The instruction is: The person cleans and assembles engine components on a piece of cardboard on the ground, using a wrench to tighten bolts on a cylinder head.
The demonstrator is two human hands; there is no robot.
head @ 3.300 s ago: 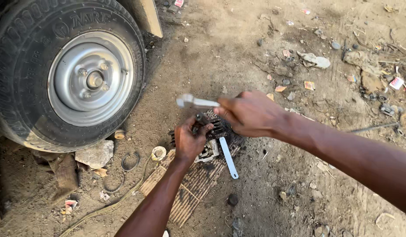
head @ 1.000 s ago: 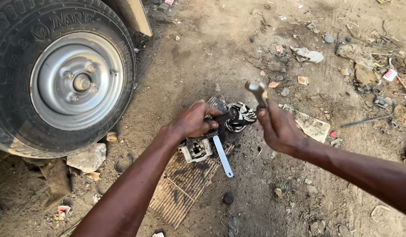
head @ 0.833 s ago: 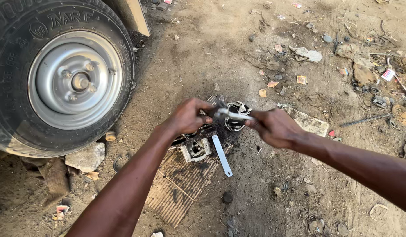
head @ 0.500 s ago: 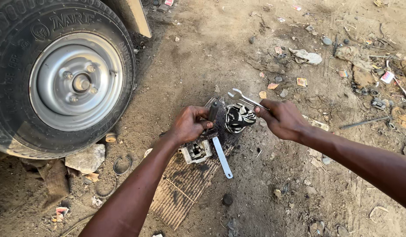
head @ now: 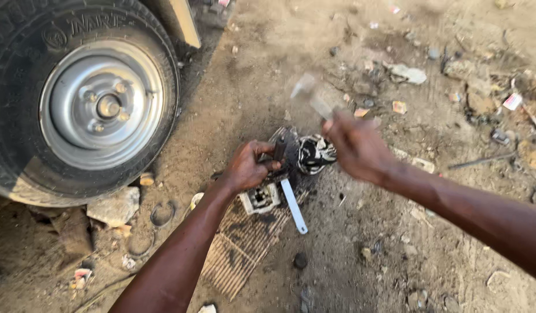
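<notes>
Left hand [head: 249, 168] grips a dark metal rod [head: 279, 150] against the black-and-silver engine part [head: 312, 153] on the dirt ground. Right hand [head: 356, 148], at 3 o'clock, is closed around a blurred silver wrench [head: 313, 98] raised toward 12 o'clock.

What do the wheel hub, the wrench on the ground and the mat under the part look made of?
Wheel hub: painted or plain steel, matte grey with a dull sheen. Wrench: bright bare metal, pale and shiny. Mat: ribbed, brownish, probably cardboard or rusty mesh; unclear.

L hand [head: 247, 168] grips dark engine part [head: 305, 155] on dirt; R hand [head: 357, 148] raises blurred wrench [head: 313, 98]; wheel [head: 103, 104] left.
</notes>
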